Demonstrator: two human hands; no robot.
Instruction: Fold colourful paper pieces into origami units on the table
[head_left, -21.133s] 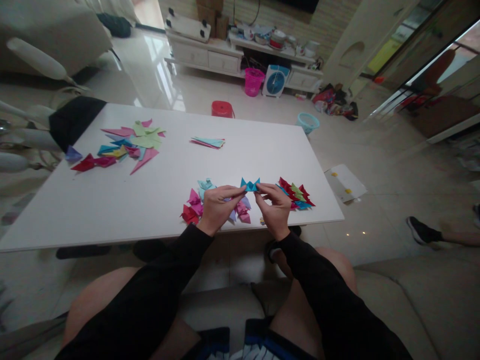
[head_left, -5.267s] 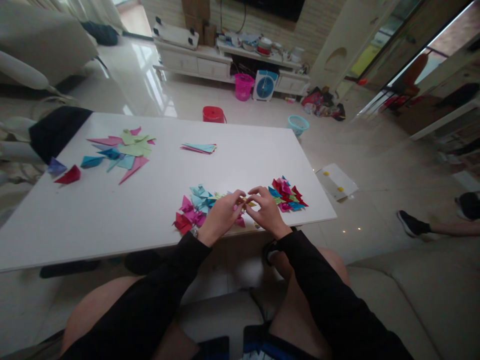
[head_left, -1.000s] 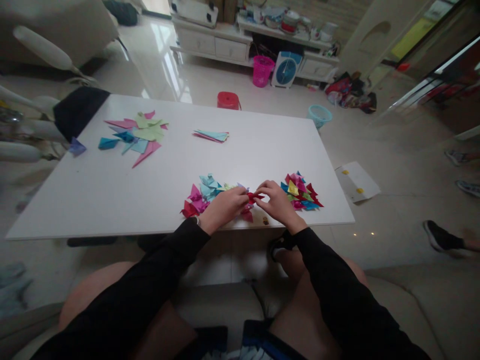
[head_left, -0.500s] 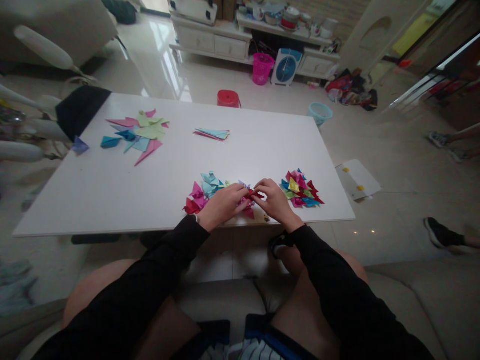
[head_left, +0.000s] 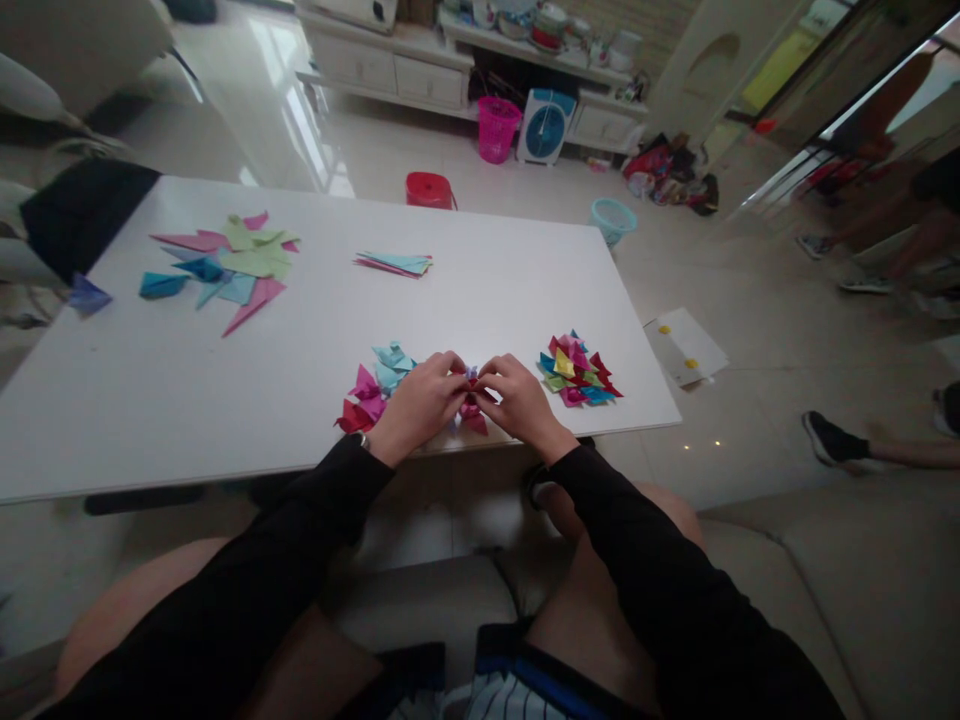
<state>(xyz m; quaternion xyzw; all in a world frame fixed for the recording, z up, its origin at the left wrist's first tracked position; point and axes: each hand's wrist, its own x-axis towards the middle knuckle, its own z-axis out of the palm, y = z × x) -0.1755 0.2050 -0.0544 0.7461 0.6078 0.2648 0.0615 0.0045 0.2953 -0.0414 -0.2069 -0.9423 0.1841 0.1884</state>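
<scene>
My left hand (head_left: 424,398) and my right hand (head_left: 519,402) meet close to the table's near edge. Both have their fingers closed on a small dark red origami piece (head_left: 472,384), mostly hidden by the fingertips. Beneath and beside my left hand lie pink origami pieces (head_left: 367,388), light blue ones (head_left: 392,366) and a red one (head_left: 356,416). Another reddish-pink piece (head_left: 473,418) rests just below the fingertips. A mixed-colour pile of folded origami (head_left: 576,370) sits to the right of my right hand.
On the white table (head_left: 315,340), green, pink and blue folded papers (head_left: 255,250) spread at the far left. A thin stack of folded strips (head_left: 395,264) lies mid-table. Beyond are a red stool (head_left: 429,189), a pink basket (head_left: 497,130) and a box fan (head_left: 546,127). People's legs (head_left: 900,452) show at right.
The view has shifted, so the table appears further left. My hands stay together on the red origami piece, with my right fingers now drawn nearer the left ones.
</scene>
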